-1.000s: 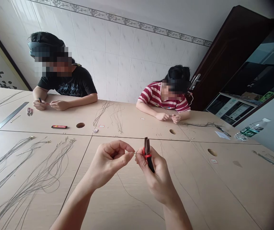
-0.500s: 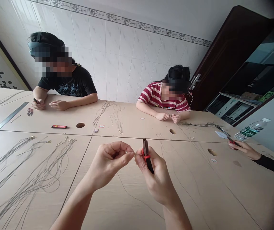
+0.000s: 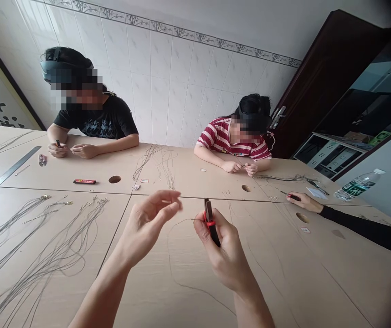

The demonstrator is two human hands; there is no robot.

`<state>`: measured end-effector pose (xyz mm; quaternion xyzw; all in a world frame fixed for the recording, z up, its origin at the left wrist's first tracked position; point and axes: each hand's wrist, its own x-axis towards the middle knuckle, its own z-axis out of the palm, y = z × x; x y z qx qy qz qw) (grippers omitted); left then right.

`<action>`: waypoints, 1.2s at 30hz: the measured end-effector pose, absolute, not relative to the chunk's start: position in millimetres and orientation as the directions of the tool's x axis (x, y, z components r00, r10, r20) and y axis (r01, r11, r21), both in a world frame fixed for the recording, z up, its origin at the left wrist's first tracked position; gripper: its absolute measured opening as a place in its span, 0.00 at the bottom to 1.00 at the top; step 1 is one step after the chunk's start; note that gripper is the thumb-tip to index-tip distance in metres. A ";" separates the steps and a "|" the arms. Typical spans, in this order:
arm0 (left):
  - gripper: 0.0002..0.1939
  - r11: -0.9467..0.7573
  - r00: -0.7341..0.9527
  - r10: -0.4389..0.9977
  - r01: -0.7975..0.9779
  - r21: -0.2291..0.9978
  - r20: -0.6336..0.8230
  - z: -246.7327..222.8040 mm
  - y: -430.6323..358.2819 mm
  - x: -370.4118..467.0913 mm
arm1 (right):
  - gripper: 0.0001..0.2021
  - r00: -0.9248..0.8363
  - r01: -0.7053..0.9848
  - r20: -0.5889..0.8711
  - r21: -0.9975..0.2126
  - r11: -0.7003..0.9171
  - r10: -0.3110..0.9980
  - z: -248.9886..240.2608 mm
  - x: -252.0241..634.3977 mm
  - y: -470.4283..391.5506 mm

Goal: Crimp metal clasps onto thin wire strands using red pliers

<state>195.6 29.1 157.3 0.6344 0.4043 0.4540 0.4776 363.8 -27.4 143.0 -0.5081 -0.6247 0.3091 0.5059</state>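
Observation:
My right hand (image 3: 221, 250) is closed around pliers (image 3: 211, 223) with red and black handles, their jaws pointing up. Its thumb and finger also pinch the end of a thin dark cord (image 3: 169, 255), which loops left and trails down over the table. My left hand (image 3: 149, 223) hovers to the left, apart from the cord, its fingers loosely bent and slightly spread. Nothing shows in it, and its fingertips are a little blurred. Below it to the left lie bundles of cords (image 3: 62, 237) with small gold-coloured ends.
Two people sit across the wooden table (image 3: 141, 282). Another person's hand (image 3: 305, 202) reaches in from the right with a dark-handled tool. A water bottle (image 3: 359, 184), a red box cutter (image 3: 84, 181), a steel ruler (image 3: 16, 166) and several round holes in the tabletop are around.
My left hand has let go of the cord end and moved up and left, fingers parting. My right hand stays nearly still. The other person's hand at right has moved left.

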 end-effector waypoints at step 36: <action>0.12 -0.195 -0.041 0.956 -0.828 0.525 0.291 143.9 53.7 167.7 | 0.09 0.068 0.198 0.431 -0.890 0.411 0.900 97.3 345.3 8.4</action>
